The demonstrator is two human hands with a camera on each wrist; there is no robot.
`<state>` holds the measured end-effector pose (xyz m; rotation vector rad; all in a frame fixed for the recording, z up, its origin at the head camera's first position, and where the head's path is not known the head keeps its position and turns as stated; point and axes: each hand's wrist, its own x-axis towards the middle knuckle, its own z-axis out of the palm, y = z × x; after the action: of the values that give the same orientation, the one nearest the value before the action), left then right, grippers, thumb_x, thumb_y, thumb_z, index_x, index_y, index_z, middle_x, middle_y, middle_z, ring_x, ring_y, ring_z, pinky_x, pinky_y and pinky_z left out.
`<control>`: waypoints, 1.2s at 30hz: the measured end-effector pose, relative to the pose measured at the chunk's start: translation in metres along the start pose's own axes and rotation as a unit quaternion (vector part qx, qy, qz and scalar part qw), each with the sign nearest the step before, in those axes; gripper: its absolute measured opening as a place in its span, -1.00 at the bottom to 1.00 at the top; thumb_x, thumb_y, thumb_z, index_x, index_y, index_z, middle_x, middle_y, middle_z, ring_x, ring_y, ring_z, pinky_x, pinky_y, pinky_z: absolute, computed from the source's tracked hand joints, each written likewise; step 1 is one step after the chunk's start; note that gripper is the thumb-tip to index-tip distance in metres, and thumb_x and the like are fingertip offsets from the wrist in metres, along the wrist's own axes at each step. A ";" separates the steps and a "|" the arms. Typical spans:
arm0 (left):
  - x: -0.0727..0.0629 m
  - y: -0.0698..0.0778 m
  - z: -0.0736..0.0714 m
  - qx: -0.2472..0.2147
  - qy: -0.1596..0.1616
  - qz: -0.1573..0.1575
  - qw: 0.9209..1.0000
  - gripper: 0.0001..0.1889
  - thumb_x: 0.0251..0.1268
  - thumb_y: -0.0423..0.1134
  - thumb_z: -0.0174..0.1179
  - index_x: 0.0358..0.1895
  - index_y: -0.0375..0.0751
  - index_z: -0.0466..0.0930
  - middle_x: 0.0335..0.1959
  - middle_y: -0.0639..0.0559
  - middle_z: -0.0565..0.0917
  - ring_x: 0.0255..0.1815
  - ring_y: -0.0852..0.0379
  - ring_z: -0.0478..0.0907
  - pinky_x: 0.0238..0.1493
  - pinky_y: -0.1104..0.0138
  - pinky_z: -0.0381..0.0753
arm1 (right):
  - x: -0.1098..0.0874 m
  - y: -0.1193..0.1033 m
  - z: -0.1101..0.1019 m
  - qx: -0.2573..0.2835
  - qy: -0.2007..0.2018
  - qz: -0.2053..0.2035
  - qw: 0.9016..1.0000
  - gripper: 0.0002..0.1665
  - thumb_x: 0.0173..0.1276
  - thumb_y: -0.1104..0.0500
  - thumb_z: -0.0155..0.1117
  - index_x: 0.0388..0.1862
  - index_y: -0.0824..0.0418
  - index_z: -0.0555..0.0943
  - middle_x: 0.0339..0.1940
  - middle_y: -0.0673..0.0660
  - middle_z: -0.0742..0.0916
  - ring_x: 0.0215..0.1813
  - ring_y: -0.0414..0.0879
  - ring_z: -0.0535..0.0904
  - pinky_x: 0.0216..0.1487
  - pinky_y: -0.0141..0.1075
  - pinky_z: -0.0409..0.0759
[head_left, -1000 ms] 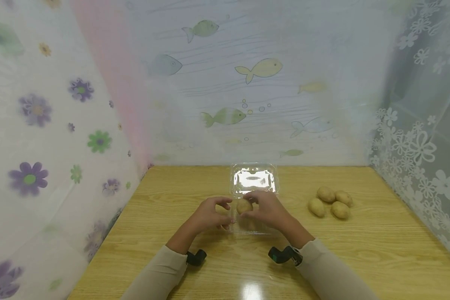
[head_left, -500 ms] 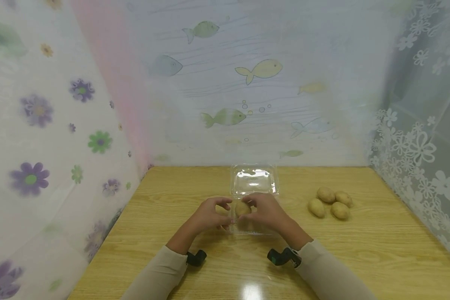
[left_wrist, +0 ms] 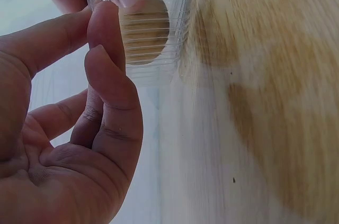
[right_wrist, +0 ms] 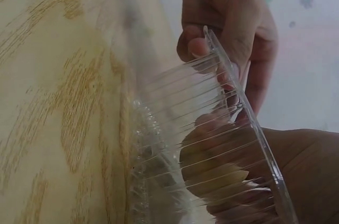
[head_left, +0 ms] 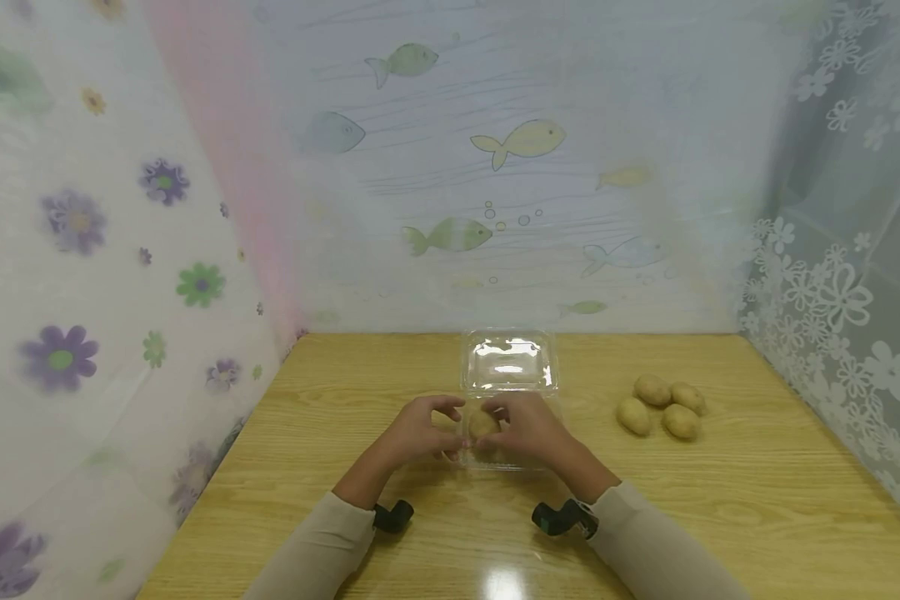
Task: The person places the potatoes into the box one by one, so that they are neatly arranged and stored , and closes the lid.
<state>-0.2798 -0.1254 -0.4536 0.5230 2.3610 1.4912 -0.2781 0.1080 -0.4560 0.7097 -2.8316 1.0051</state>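
Observation:
A clear plastic clamshell container lies on the table with its lid folded back toward the wall. My left hand pinches the container's left rim between thumb and fingers, seen closely in the left wrist view. Inside the base, my right hand holds a potato by thumb and fingers. Through the ribbed side in the left wrist view, the potato sits low near the container's bottom. In the right wrist view the ribbed wall partly blurs the potato and the fingers on it.
Several loose potatoes are grouped on the wooden table to the right of the container. A fish-patterned curtain hangs behind the table, and a flowered one stands along the left side.
My right hand has moved the potato slightly left and lower into the container base. My left hand stays on the rim, and the loose potatoes have not moved.

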 end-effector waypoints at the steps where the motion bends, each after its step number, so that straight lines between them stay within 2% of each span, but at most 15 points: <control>1: 0.000 0.000 0.000 0.001 0.000 0.000 1.000 -0.30 0.21 -0.25 0.52 0.44 -0.16 0.49 0.19 -0.21 0.60 -0.43 0.01 0.79 -0.32 0.14 0.80 | 0.000 0.000 0.000 -0.003 0.001 -0.001 1.000 -0.37 0.04 -0.05 0.74 0.10 0.09 0.75 0.03 0.03 0.82 0.03 0.00 0.78 0.04 -0.12 0.74; 6: 0.001 -0.002 0.000 0.002 0.000 0.002 1.000 -0.30 0.22 -0.25 0.51 0.44 -0.16 0.48 0.19 -0.20 0.60 -0.43 0.01 0.79 -0.33 0.15 0.80 | 0.001 0.001 0.002 -0.018 0.001 -0.003 1.000 -0.40 0.03 -0.07 0.74 0.05 0.05 0.76 0.01 -0.02 0.82 0.00 -0.05 0.78 0.01 -0.17 0.74; 13: 0.001 -0.002 -0.001 0.004 -0.001 0.007 1.000 -0.29 0.21 -0.23 0.52 0.44 -0.17 0.48 0.19 -0.19 0.60 -0.43 0.02 0.79 -0.34 0.18 0.79 | -0.001 0.000 0.001 0.018 -0.017 0.012 1.000 -0.43 0.08 -0.01 0.72 0.09 0.05 0.75 0.06 0.01 0.81 0.06 0.02 0.78 0.06 -0.10 0.75; 19: 0.000 -0.001 -0.001 0.005 -0.001 0.007 1.000 -0.29 0.22 -0.23 0.52 0.44 -0.19 0.47 0.20 -0.20 0.60 -0.43 0.01 0.79 -0.33 0.17 0.79 | 0.001 0.003 0.003 -0.011 -0.021 -0.002 1.000 -0.45 0.09 -0.05 0.71 0.07 0.02 0.76 0.04 -0.02 0.81 0.04 -0.04 0.79 0.04 -0.15 0.75; 28: 0.000 0.000 -0.001 0.005 0.001 0.003 1.000 -0.30 0.22 -0.22 0.52 0.43 -0.15 0.49 0.19 -0.18 0.61 -0.44 0.03 0.79 -0.33 0.18 0.79 | -0.001 -0.001 -0.001 0.008 -0.038 0.014 0.999 -0.33 0.13 -0.01 0.69 0.22 0.11 0.70 0.17 0.12 0.77 0.03 -0.03 0.79 0.00 -0.13 0.77; 36: -0.001 0.001 -0.001 0.005 0.001 0.004 1.000 -0.30 0.22 -0.24 0.52 0.44 -0.20 0.48 0.19 -0.21 0.60 -0.44 0.01 0.79 -0.32 0.17 0.79 | -0.002 -0.003 -0.002 -0.014 -0.043 0.003 0.999 -0.39 0.18 0.04 0.64 0.21 0.16 0.70 0.16 0.12 0.77 0.04 -0.03 0.79 0.02 -0.12 0.77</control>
<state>-0.2792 -0.1260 -0.4524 0.5340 2.3720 1.4852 -0.2754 0.1080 -0.4529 0.7594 -2.9164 0.9551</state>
